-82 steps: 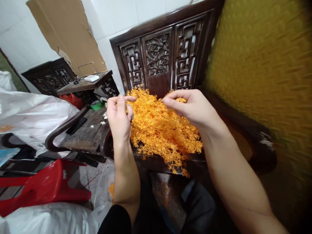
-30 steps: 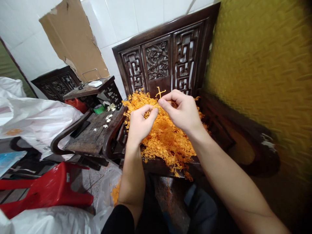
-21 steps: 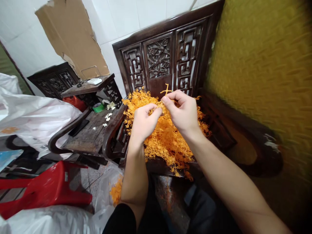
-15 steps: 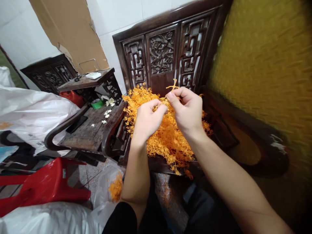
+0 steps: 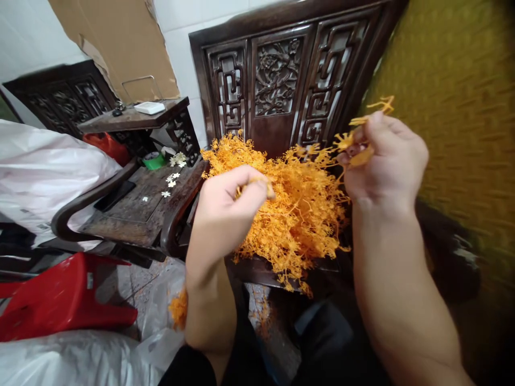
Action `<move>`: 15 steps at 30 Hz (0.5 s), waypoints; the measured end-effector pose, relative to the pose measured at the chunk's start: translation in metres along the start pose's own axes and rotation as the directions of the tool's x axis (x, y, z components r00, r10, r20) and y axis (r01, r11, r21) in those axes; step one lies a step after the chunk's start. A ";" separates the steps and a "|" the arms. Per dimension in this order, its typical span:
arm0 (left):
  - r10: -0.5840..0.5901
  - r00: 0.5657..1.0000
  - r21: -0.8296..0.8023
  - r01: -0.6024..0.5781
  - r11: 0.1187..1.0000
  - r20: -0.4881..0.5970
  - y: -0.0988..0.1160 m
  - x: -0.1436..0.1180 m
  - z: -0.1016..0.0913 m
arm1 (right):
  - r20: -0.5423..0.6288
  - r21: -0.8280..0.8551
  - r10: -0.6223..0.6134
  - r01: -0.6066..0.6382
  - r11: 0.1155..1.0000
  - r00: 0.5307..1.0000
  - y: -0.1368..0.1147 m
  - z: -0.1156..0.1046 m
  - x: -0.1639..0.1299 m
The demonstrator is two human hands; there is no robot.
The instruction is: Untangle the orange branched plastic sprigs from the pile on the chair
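Orange pile [image 5: 295, 214], thin and branched, lies on the seat of the dark chair [image 5: 273, 130], in front of the carved back; a few ends hang over the front edge. From my end of the feed I see both hands occupied. L hand [image 5: 227, 206] is over the L part of the pile; its grip is pinching an orange bit [image 5: 270, 190], which shows at the fingertips. R hand [image 5: 390, 155] is raised at the R side of the pile, before the yellow sheet [image 5: 454, 80]. Its grip is clenched around an orange strand [image 5: 387, 103], w/ the branched end sticking out above the fingers. I can't tell if this strand is joined to the pile.

L of this, the 2nd chair [image 5: 124, 228] carries white flowers [image 5: 172, 184], green tape [image 5: 154, 161] and a flat black thing [image 5: 115, 196]. Btwn the chairs is a table [image 5: 102, 123] w/ a white box [image 5: 150, 108]; cardboard [image 5: 120, 48] stands behind it. Far L is a white bag [image 5: 52, 177]. Lower, I see the red stool [image 5: 60, 297] and, next to the L forearm, a clear bag [image 5: 156, 305] w/ orange scraps [image 5: 177, 309].
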State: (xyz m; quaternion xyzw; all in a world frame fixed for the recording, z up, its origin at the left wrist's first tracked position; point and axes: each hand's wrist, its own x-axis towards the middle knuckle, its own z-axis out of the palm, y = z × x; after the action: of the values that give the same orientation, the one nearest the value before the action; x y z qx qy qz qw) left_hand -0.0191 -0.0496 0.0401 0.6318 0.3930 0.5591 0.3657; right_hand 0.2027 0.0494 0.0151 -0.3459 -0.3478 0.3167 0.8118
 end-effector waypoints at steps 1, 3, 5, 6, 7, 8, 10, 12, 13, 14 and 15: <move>-0.008 1.000 -0.030 0.008 1.000 -0.013 -0.005 0.004 -0.001 | 0.069 0.000 0.001 -0.001 1.000 0.998 -0.003 0.001 -0.003; -0.053 0.999 -0.087 0.052 0.995 -0.010 -0.019 0.016 0.000 | 0.217 -0.022 0.051 -0.048 0.999 0.975 -0.008 0.007 -0.015; -0.083 0.996 -0.122 0.080 0.989 -0.015 -0.033 0.027 0.005 | 0.323 -0.078 0.133 -0.114 0.990 0.937 -0.011 0.015 -0.030; -0.084 0.996 -0.127 0.081 0.989 -0.024 -0.038 0.031 0.007 | 0.356 -0.101 0.168 -0.141 0.985 0.919 -0.011 0.018 -0.035; -0.081 0.996 -0.122 0.076 0.990 -0.034 -0.042 0.034 0.009 | 0.380 -0.115 0.191 -0.158 0.981 0.905 -0.012 0.021 -0.039; -0.076 0.996 -0.107 0.071 0.992 -0.041 -0.044 0.035 0.011 | 0.403 -0.119 0.204 -0.170 0.978 0.892 -0.012 0.022 -0.041; -0.055 0.997 -0.045 0.053 0.998 -0.050 -0.047 0.036 0.014 | 0.447 -0.115 0.214 -0.181 0.977 0.868 -0.013 0.021 -0.041; -0.009 0.999 0.047 0.012 0.999 -0.053 -0.046 0.035 0.016 | 0.494 -0.109 0.215 -0.185 0.977 0.843 -0.014 0.017 -0.041; 0.015 0.999 0.098 -0.011 0.995 -0.045 -0.045 0.034 0.017 | 0.516 -0.103 0.215 -0.189 0.977 0.829 -0.015 0.016 -0.041; 0.034 0.999 0.154 -0.028 0.988 -0.038 -0.044 0.033 0.019 | 0.535 -0.096 0.216 -0.195 0.976 0.817 -0.016 0.015 -0.042; 0.048 0.998 0.216 -0.040 0.976 -0.031 -0.043 0.032 0.021 | 0.551 -0.090 0.218 -0.203 0.975 0.805 -0.016 0.014 -0.043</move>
State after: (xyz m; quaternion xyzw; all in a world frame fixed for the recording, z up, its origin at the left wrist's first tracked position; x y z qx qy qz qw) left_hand 0.0002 -0.0024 0.0124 0.6660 0.4438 0.5326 0.2753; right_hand 0.1722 0.0129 0.0201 -0.2854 -0.5331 0.4871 0.6301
